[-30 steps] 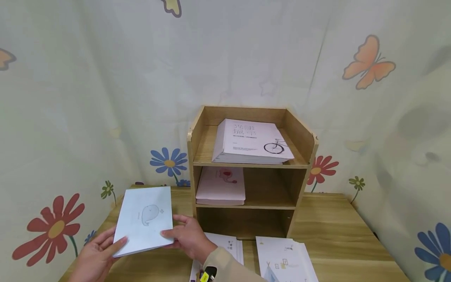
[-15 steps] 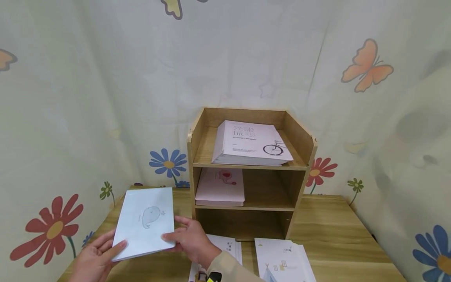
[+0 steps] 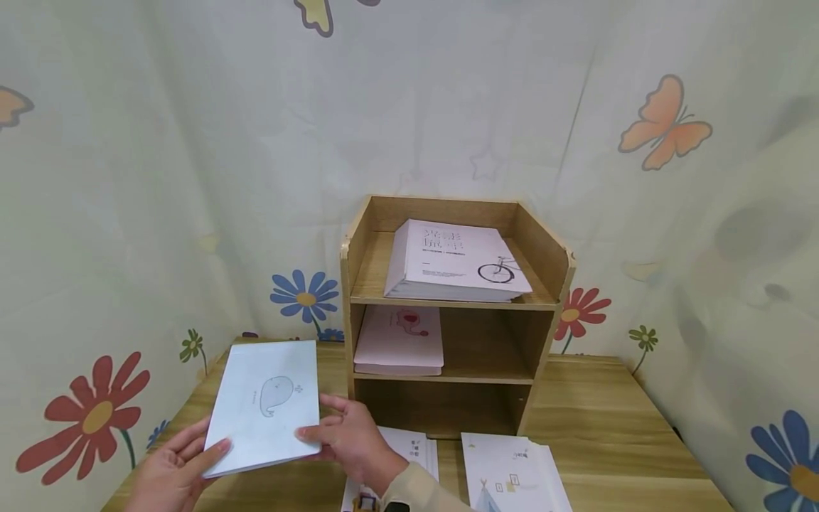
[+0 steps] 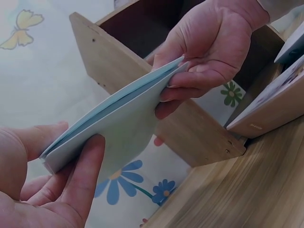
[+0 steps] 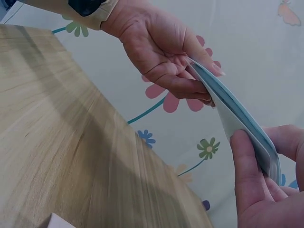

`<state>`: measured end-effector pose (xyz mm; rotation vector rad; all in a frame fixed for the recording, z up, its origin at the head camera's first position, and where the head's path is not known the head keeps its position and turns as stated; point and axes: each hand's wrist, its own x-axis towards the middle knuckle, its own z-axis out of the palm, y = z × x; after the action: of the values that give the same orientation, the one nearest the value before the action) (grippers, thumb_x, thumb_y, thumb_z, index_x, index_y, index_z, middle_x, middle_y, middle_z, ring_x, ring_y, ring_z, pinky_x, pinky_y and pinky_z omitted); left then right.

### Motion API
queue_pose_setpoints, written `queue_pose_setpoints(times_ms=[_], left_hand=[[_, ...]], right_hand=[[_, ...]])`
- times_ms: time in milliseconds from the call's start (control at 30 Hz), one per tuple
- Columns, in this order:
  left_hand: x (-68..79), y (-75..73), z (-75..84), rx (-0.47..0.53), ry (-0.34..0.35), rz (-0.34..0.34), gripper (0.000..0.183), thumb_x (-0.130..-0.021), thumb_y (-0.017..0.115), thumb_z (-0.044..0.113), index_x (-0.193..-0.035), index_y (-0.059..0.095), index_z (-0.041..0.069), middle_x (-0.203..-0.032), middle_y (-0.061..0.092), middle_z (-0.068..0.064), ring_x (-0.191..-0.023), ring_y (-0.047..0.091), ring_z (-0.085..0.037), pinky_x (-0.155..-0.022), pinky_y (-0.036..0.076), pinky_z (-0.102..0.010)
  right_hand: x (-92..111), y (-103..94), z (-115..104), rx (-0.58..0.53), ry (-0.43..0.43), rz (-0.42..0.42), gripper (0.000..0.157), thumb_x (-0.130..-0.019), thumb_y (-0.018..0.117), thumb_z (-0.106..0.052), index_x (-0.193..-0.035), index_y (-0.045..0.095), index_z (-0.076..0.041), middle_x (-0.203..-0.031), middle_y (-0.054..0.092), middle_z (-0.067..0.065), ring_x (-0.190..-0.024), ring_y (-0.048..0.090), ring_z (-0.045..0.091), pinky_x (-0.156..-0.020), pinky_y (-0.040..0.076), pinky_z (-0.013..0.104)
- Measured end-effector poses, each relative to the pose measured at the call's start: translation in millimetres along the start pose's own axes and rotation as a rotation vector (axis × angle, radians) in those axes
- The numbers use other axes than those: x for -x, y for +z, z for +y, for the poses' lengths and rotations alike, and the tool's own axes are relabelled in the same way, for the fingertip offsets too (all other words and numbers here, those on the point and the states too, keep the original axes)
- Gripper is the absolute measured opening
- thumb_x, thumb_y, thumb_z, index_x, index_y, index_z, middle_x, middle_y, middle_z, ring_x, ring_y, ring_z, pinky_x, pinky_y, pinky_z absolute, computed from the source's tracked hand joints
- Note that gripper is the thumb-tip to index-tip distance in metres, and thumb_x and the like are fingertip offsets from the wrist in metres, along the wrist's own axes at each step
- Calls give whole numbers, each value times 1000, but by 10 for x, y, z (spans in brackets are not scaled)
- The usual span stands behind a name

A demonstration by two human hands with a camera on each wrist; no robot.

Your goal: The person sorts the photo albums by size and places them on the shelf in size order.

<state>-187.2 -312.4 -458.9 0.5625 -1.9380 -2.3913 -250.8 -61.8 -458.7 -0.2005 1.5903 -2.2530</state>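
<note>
A pale blue thin notebook (image 3: 262, 427) with a grey whale on its cover is held up, tilted, at the left in the head view. My left hand (image 3: 173, 466) grips its lower left corner, thumb on the cover and fingers beneath. On the right edge, my right hand (image 3: 358, 441) pinches it, thumb on top. Both wrist views show the notebook (image 4: 128, 130) from the edge, its covers slightly parted. Each hand has its fingers under the back cover there.
A three-level wooden shelf (image 3: 555, 284) stands on the wooden table (image 3: 614, 419). A thick stack of bicycle-cover books (image 3: 454, 256) lies on top; pink elephant notebooks (image 3: 397, 341) sit on the middle level. Two white book piles, one with a tent (image 3: 512, 462), lie in front.
Both hands still hold the notebook and have moved very slightly right with it. The head view has shifted a little, so the shelf appears slightly lower.
</note>
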Motion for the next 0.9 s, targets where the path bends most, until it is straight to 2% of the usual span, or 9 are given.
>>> queue_pose_setpoints(times_ms=[400, 633, 900], left_hand=[[85, 12, 40, -17, -5, -7, 41, -84, 86, 18, -106, 64, 44, -95, 74, 22, -93, 75, -12, -86, 62, -30], [113, 28, 60, -8, -4, -30, 40, -89, 80, 11, -98, 64, 46, -95, 75, 20, -93, 75, -11, -85, 62, -29], [131, 32, 42, 4, -8, -34, 41, -86, 83, 12, -98, 65, 46, -95, 75, 19, -94, 75, -11, -85, 62, -30]], right_hand=[[112, 8, -64, -36, 3, 6, 68, -81, 76, 15, -143, 56, -2, -99, 78, 20, -85, 76, 29, -72, 64, 44], [163, -4, -82, -33, -8, -6, 68, -81, 76, 15, -144, 56, -2, -101, 78, 20, -86, 76, 28, -73, 65, 43], [183, -16, -85, -29, -13, 11, 66, -81, 77, 14, -142, 59, -4, -102, 78, 19, -86, 76, 27, -73, 65, 44]])
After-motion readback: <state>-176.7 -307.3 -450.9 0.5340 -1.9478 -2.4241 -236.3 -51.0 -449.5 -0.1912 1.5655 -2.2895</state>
